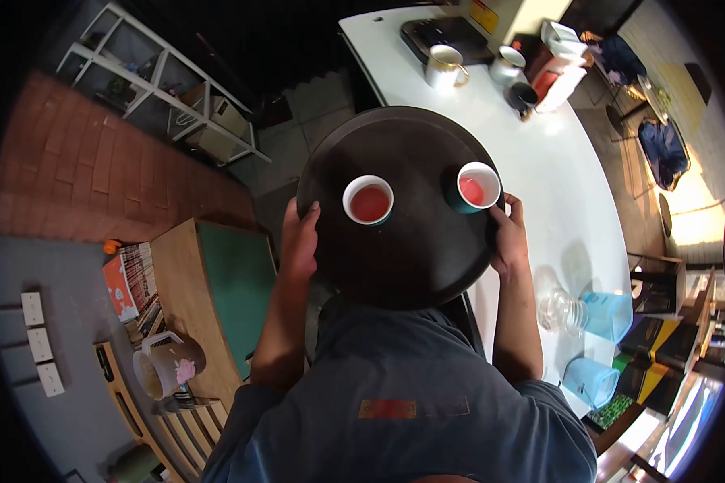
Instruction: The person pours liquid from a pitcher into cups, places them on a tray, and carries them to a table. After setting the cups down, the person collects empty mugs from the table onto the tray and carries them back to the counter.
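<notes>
Left hand (300, 240) and right hand (510, 238) grip a round tray (411, 266) from opposite sides, each partly closed on the rim with the thumb uppermost; how the fingers sit underneath is hidden. The dark tray is held out before the person's grey shirt (427, 354), its right side overlapping the worktop (556, 177) in view; whether they touch, I cannot tell. On the tray stand two cups, white inside and dark green outside, both holding red liquid: the left cup (369, 201) a little left of the middle, the right cup (478, 188) near the right rim, close to the right hand.

By the right forearm, the white worktop carries a clear jar (568, 311) and two pale blue containers (608, 315). To the left are a wooden cabinet (189, 274) with a green panel and a pitcher (171, 365) bearing a pink figure. Farther along the worktop come a dark cup (522, 97), a white mug (443, 68) and a flat black appliance (441, 39). Beyond, at left, rise a brick wall (113, 161) and a white metal rack (157, 72).
</notes>
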A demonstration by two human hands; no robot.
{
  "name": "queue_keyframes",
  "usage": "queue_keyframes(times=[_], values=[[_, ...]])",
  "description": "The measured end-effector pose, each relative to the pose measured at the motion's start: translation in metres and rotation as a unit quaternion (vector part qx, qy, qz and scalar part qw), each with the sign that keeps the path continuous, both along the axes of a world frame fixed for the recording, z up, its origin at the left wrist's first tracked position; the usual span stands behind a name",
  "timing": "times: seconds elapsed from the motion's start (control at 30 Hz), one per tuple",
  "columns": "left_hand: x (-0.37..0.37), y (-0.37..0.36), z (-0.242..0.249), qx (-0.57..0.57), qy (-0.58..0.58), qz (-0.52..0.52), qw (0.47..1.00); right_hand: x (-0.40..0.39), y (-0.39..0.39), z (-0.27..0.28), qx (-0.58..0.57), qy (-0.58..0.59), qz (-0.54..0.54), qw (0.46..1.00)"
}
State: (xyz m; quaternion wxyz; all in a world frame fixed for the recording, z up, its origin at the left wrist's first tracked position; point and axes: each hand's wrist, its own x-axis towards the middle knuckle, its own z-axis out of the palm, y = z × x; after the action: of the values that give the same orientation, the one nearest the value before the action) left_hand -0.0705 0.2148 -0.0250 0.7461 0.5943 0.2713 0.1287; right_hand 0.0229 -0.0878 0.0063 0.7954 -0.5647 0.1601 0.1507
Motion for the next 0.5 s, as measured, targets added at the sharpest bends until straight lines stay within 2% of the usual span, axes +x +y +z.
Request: queue_keyframes(times=[0.03, 0.2, 0.27, 0.4, 0.5], values=[[-0.003, 0.012, 0.007, 0.000, -0.006, 0.009, 1.000, 0.000, 0.012, 0.007, 0.048, -0.004, 0.021, 0.999], [-0.015, 0.085, 0.031, -0.054, -0.016, 0.000, 0.998, 0.006, 0.080, 0.024, 0.061, 0.011, 0.077, 0.995], [-0.019, 0.119, 0.031, -0.052, -0.029, 0.000, 0.998, 0.006, 0.112, 0.025, -0.042, -0.064, 0.117, 0.990], [-0.022, 0.173, 0.044, -0.031, -0.033, 0.008, 0.999, 0.005, 0.174, 0.030, -0.136, -0.151, 0.147, 0.968], [-0.020, 0.203, 0.055, 0.013, -0.040, 0.035, 0.998, 0.015, 0.212, 0.014, -0.125, -0.185, 0.139, 0.965]])
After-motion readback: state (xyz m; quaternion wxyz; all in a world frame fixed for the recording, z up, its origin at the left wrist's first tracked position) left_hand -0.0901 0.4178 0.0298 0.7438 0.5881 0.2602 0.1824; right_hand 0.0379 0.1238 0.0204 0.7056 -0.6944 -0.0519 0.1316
